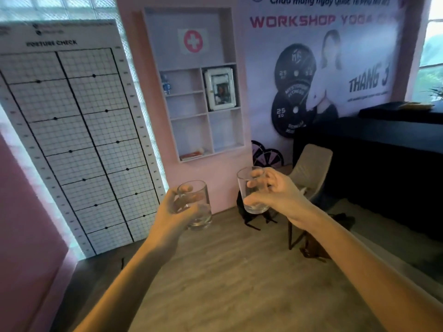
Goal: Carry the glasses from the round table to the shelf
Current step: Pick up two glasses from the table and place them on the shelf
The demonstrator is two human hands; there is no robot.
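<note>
Each of my hands carries a clear, empty drinking glass, held upright at chest height above the wooden floor. My left hand [176, 209] wraps around the left glass [200, 216]. My right hand [275, 191] grips the right glass [247, 188] from the side, fingers over its rim. Ahead, set into the pink wall, is the white shelf [206, 111] with several compartments; it lies above and beyond both glasses. The round table is out of view.
A tall posture-check grid board [72, 140] leans at the left. A beige chair [311, 171] with a black bag [249, 216] beneath stands below the shelf's right side. A black counter [383, 152] fills the right. The shelf holds a water bottle [166, 85] and a white box [220, 88].
</note>
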